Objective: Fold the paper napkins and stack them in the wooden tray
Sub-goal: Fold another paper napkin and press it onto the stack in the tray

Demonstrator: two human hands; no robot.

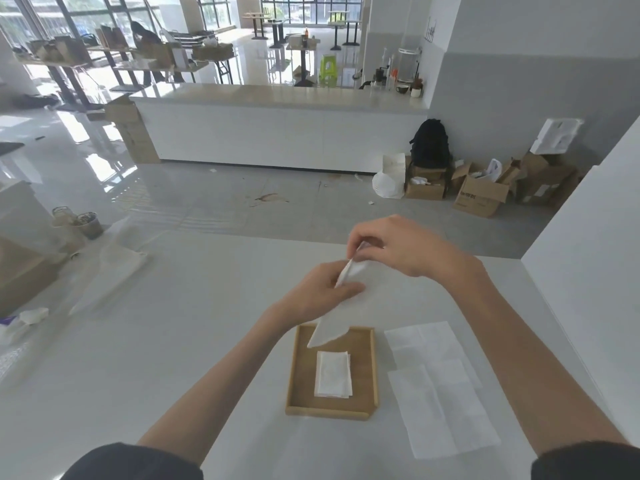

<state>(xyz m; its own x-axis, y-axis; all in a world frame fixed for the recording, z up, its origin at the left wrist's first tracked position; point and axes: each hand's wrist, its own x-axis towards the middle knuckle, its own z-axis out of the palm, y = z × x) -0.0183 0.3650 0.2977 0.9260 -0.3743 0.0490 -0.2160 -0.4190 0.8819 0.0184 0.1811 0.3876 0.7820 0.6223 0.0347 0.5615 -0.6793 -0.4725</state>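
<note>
A: Starting nearest: dark sleeves (131, 462) at the bottom edge, two bare forearms reaching forward over a white table (173, 341). At right, close to the body, two unfolded paper napkins (446, 410), flat and overlapping.

B: And the wooden tray (300, 375)?

A: Just left of those sheets, flat on the table. Inside, near the middle, a small stack of folded napkins (333, 374), edges slightly uneven.

B: Hands?

A: Up above the tray's far edge: left hand (317, 289) pinching the held napkin (330, 329) between thumb and fingers; right hand (398, 249) higher and farther out, fingers curled, pinching the upper corner. Sheet hanging loose, lower tip dangling over the tray's far end, seemingly not yet folded square.

B: Risks from here?

A: Probably tearing, with thin tissue pulled taut between two pinches. Also a skewed crease, with nothing flat underneath. Possibly knocking the stack askew while lowering that dangling tip.

B: Farther off?

A: A clear plastic bag (110, 268) at the table's left, then bare floor, a long white counter (277, 133), and a black backpack (431, 143) beside open cardboard boxes (479, 195) against the wall.
</note>
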